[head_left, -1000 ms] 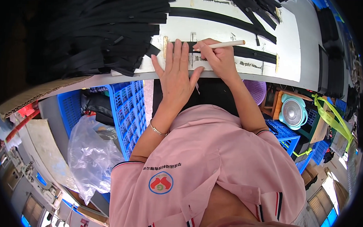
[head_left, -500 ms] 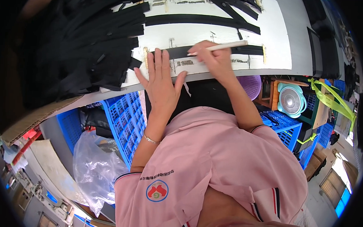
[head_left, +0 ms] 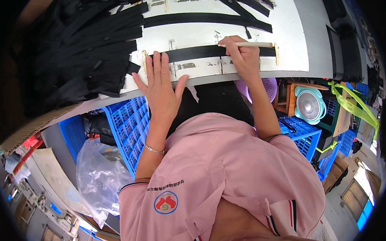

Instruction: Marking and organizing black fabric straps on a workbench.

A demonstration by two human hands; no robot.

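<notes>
A black fabric strip (head_left: 191,53) lies across a white board (head_left: 289,34) near the table's front edge. Flat on the strip's left end, my left hand (head_left: 162,87) rests with its fingers stretched out. My right hand (head_left: 244,60) grips a white marking pen (head_left: 253,44), its tip against the strip's upper edge. Dark marks are drawn on the board above and below the strip, and strips of yellowish tape (head_left: 277,54) sit by its ends. Farther back lies another black strip (head_left: 205,21).
Many black strips are heaped in a pile (head_left: 76,52) at the left, above a cardboard edge (head_left: 39,128). Below the table stand a blue crate (head_left: 127,126), a clear plastic bag (head_left: 99,176), a purple basket (head_left: 268,87) and a turquoise fan (head_left: 309,106).
My right hand has moved the pen from the middle of the strip to a spot farther right, at its upper edge. My left hand stays flat on the strip.
</notes>
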